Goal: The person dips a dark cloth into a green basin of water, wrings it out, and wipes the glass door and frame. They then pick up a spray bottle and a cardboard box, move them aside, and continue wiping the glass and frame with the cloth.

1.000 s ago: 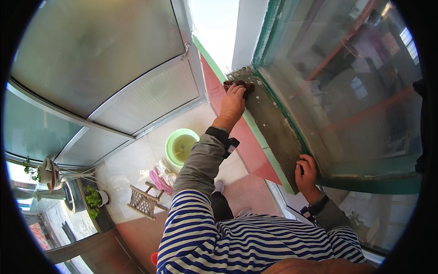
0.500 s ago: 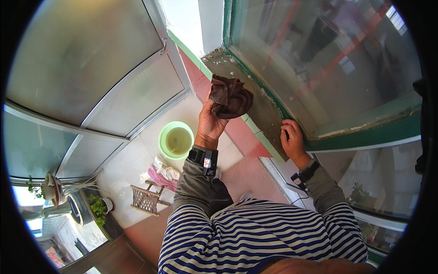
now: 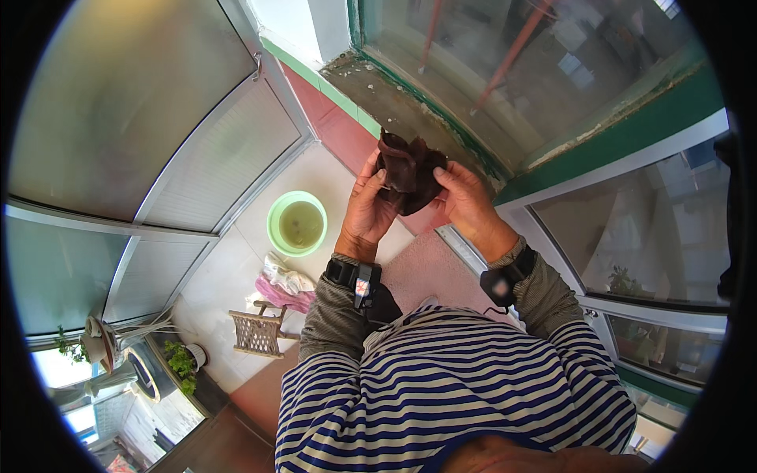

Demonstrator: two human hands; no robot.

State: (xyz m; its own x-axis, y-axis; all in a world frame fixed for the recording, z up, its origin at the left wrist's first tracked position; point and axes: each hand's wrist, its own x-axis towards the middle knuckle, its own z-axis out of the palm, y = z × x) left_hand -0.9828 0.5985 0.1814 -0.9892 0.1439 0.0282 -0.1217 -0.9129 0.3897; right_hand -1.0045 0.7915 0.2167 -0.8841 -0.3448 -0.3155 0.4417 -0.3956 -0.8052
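Between my two hands a crumpled dark brown cloth (image 3: 408, 175) is held up in front of the window sill. My left hand (image 3: 367, 201) grips its left side, thumb on the front. On the right side, my right hand (image 3: 471, 203) pinches the cloth's edge between thumb and fingers. Part of the fingers of both hands is hidden behind the fabric. Just beyond the cloth runs the bare, rough sill (image 3: 378, 91), with pale specks on it, below a green-framed window (image 3: 544, 71).
A light green basin (image 3: 276, 223) with murky water stands on the tiled floor at left. Nearer are a small woven stool (image 3: 256, 333) and white and pink cloths (image 3: 284, 285). A frosted panel door (image 3: 134, 102) bounds the left; a potted plant (image 3: 183, 366) sits lower left.
My right hand has left the sill and taken hold of the cloth's right side. The cloth, still in my left hand, has come slightly nearer, and the view has shifted a little.
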